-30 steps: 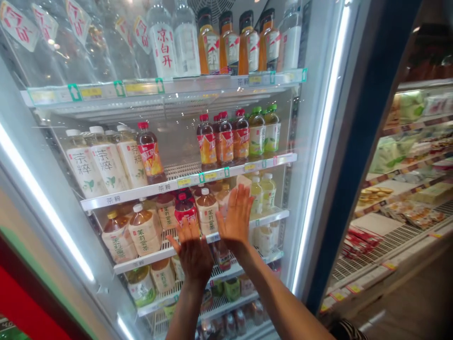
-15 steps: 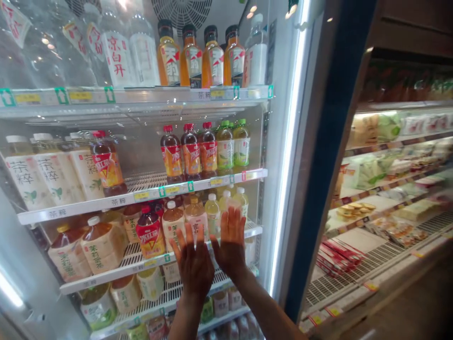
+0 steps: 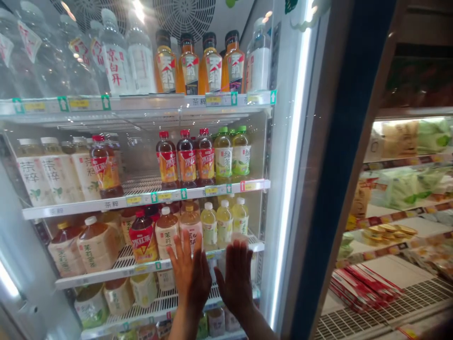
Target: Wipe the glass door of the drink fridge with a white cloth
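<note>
My left hand (image 3: 192, 269) is raised with fingers spread, in front of a pink-labelled bottle (image 3: 191, 222) on a lower shelf of a lit drinks cooler. To its right my right hand (image 3: 236, 276) is held up flat, fingers stretched and thumb out, below small pale-yellow bottles (image 3: 224, 222). Neither hand holds anything. A faint reflection by the right fingertips and light spots over the bottles show glass between the hands and the drinks. Whether the palms press on it I cannot tell. Nearby stands a red-labelled iced tea bottle (image 3: 143, 238).
Red-capped tea bottles (image 3: 186, 163) and green-capped ones (image 3: 241, 153) line the shelf above. Clear water bottles (image 3: 115, 61) and orange drinks (image 3: 210, 68) fill the top shelf. A dark door frame (image 3: 348, 141) borders the right side; beyond it are open shelves with red packets (image 3: 364, 285).
My right hand has come down and now sits about level with the left. The left hand has shifted only slightly. The view has moved a little, bringing the neighbouring shelves lower and further right.
</note>
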Tool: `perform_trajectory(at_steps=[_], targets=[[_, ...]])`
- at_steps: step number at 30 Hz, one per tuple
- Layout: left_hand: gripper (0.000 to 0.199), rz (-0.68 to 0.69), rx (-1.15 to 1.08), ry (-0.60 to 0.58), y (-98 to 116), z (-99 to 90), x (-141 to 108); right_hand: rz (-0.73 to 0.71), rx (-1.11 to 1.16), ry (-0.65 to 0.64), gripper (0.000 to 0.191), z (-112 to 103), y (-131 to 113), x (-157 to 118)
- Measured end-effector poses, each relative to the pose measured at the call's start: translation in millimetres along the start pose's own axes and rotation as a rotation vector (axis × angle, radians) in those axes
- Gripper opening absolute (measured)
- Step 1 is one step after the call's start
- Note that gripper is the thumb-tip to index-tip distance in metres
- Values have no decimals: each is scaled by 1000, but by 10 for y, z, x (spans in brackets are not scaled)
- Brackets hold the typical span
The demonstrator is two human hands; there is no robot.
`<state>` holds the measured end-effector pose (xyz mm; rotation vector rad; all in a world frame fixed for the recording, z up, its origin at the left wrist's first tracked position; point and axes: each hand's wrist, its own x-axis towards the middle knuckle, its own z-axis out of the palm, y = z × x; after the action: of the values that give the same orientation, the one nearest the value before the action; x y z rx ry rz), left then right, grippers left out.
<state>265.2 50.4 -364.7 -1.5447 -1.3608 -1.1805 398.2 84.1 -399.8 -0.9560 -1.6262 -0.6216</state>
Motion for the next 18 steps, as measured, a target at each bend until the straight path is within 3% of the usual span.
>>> perform_trajectory(at_steps=[2,6,8,14,18], targets=[[84,0,19,3,-57,-68,7,-1,4,3,83,15,-46,-43],[85,-19,54,48,-218,-222,73,59,20,67,83,-24,-183,593],[84,-35,61,67,-333,-303,111,68,16,91,84,-10,-301,758],[82,-42,89,68,-847,-543,148,-17,25,20,84,221,-885,211],[82,-77,61,73,-1195,-680,155,24,-13,45,83,266,-1280,717]])
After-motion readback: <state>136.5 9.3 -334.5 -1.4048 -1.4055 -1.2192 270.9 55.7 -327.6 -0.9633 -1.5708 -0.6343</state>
